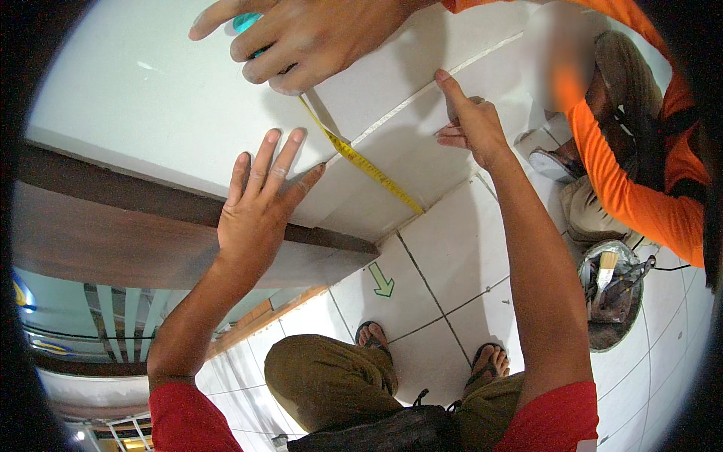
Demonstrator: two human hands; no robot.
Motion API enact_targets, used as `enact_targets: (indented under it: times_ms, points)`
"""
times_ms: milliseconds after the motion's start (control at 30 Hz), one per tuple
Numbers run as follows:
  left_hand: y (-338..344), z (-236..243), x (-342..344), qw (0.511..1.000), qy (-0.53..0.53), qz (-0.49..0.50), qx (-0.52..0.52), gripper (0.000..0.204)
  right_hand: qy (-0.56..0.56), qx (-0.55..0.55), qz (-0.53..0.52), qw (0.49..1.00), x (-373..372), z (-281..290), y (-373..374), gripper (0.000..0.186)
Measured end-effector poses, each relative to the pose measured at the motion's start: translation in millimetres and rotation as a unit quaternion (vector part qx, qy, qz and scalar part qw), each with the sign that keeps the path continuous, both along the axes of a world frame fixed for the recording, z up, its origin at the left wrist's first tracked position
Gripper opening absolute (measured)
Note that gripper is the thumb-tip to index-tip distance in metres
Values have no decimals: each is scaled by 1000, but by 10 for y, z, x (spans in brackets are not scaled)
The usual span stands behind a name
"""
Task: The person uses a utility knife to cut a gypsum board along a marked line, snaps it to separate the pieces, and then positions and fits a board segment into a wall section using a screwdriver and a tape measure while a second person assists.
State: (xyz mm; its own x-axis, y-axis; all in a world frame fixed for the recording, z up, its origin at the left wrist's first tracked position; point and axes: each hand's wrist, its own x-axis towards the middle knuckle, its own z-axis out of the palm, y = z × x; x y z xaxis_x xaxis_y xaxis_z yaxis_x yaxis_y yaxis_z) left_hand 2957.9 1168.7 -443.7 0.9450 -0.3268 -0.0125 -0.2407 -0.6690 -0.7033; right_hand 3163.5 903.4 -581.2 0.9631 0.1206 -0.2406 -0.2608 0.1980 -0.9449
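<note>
Overhead, the left hand (256,207) lies open and flat, fingers spread, against a white flat panel (151,98), just beside a yellow measuring tape (361,162) stretched slantwise across that surface. The right hand (471,124) holds nothing, its index finger pointing up and touching the panel near the tape's lower stretch. Another person's hand (301,38), from an orange sleeve (625,188), grips the teal tape case (245,22) at the top. Below, sandalled feet stand on white floor tiles (444,248).

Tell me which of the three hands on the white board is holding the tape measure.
The co-worker's hand at the top, from the orange sleeve, holds the tape measure. The left hand lies flat; the right hand only points.
</note>
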Motion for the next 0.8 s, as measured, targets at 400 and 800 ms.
enact_targets:
  times_ms: [400, 800]
  points:
    - [-2, -93, 9, 1000, -4, 9, -26, 65, -21, 9, 5, 1000, -9, -53, -24, 108]
    - [32, -141, 12, 1000, -4, 10, -11, 66, -24, 1, 13, 1000, 37, -120, -19, 114]
